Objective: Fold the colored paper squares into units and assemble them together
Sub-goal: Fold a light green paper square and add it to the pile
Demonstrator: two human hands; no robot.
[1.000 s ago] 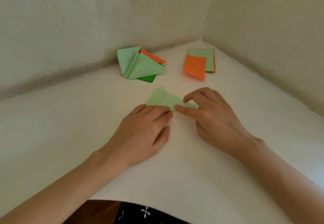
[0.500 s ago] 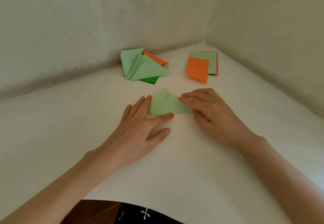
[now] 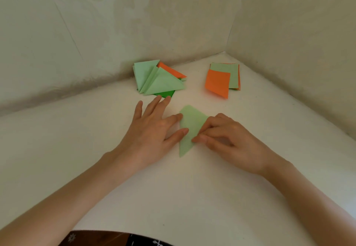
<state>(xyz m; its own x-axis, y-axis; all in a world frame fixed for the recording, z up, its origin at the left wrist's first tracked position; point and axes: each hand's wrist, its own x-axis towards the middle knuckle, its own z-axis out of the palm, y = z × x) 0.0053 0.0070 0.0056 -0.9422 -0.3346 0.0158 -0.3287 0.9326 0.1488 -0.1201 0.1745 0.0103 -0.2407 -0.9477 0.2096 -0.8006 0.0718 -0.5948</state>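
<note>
A folded light green paper piece [image 3: 189,124] lies flat on the white surface between my hands, its long point toward me. My left hand [image 3: 152,130] lies flat with spread fingers, its thumb and index fingertip touching the paper's left edge. My right hand [image 3: 225,139] has its fingers curled down onto the paper's right side, fingertips pressing it; whether it pinches an edge is hidden. Behind lie a pile of folded units [image 3: 158,79] in light green, orange and dark green, and a stack of unfolded paper squares [image 3: 221,81], orange on top.
The white surface [image 3: 173,197] runs into a corner between two pale walls [image 3: 115,24]. Its front edge [image 3: 115,231] shows at the bottom, with dark patterned fabric below it.
The green piece has been turned so its long point now faces me. My left hand spread open and shifted left and back; my right hand moved onto the paper's right side.
</note>
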